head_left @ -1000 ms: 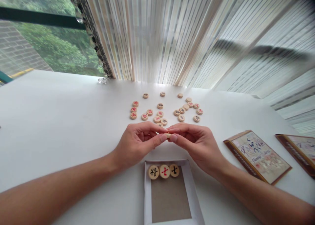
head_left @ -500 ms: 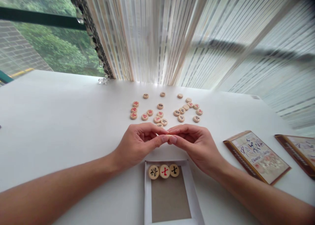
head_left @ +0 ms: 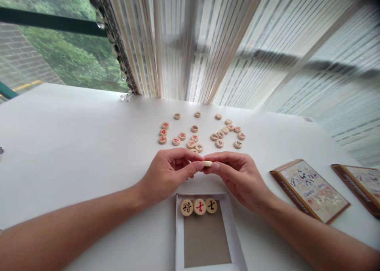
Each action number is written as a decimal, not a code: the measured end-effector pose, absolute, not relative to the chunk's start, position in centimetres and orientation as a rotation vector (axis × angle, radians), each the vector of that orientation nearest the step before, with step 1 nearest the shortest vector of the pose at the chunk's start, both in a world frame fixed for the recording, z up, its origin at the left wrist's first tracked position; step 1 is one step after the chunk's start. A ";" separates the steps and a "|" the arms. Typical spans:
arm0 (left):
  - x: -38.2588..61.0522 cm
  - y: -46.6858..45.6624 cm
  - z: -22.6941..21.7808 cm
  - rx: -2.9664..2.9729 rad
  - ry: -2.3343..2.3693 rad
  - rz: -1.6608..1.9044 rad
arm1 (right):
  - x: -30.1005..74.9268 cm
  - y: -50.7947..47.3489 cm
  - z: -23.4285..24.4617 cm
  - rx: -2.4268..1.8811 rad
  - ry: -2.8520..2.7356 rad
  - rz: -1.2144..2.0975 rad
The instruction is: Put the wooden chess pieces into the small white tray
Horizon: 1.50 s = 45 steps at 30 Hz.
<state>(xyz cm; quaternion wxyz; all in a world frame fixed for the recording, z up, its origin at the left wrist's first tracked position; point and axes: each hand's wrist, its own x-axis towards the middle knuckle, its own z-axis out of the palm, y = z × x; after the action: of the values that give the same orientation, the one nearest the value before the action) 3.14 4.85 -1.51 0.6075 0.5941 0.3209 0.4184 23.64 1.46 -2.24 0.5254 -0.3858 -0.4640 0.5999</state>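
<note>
My left hand [head_left: 170,169] and my right hand [head_left: 242,177] meet over the table's middle, thumbs and fingers pinching one pale wooden Chinese chess piece [head_left: 207,163] between them. Its edge faces me, so the character on it is hidden. Just below my hands lies a shallow white box tray [head_left: 232,231] with a grey-brown bottom. Three pieces sit in a row along its far end: a black-marked piece [head_left: 187,207] at left, a red-marked piece [head_left: 199,206] in the middle and another black-marked piece [head_left: 211,205] at right.
Beyond my hands, several loose chess pieces [head_left: 194,129] with red or black characters are scattered; a few show blank faces. To the right lie a Chinese chess box [head_left: 311,190] and a second box [head_left: 360,184]. A string curtain [head_left: 184,45] hangs along the white table's far edge.
My fingertips have drawn slightly apart, the right hand shifting a little to the right, and more of the pinched chess piece shows between them. The pieces in the tray stay put.
</note>
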 end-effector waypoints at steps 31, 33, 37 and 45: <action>3.1 4.9 -1.3 1.367 0.751 0.911 | 23.2 1.5 -2.1 -0.940 -1.183 1.336; 3.1 5.0 -1.3 1.354 0.746 0.919 | 23.3 1.5 -2.1 -0.928 -1.161 1.375; 3.2 5.1 -1.2 1.315 0.724 0.921 | 23.4 1.6 -2.1 -0.910 -1.114 1.431; 3.2 5.2 -1.0 1.290 0.676 0.905 | 23.3 1.6 -1.8 -0.939 -1.035 1.480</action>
<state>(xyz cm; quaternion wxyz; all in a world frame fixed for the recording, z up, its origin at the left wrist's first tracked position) 3.16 5.24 -1.00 0.6547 0.5687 0.2981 0.3990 23.34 1.55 -1.84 0.5252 -0.3925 -0.4328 0.6187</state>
